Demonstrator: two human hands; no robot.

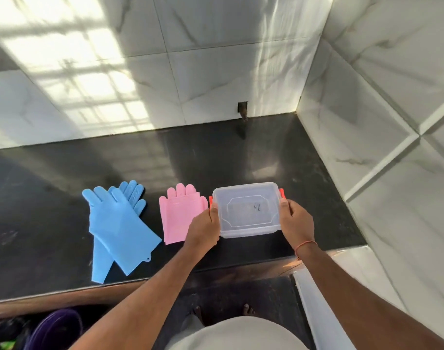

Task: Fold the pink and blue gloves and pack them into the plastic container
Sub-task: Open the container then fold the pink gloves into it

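Observation:
A clear plastic container point(248, 210) with its lid on and orange side clips sits on the black countertop point(64, 173). My left hand point(203, 229) grips its left side and my right hand point(296, 223) grips its right side. Directly left of the container lie the pink gloves point(178, 217), flat, stacked, fingers pointing away; my left hand covers their right edge. Further left lie two blue gloves point(119, 228), flat and crossed over each other, cuffs toward the counter's front edge.
White marble-tiled walls point(215, 59) close the counter at the back and on the right. A small cutout point(242, 109) sits in the back wall. Below the counter's front edge are a purple tub point(56, 329) and my feet.

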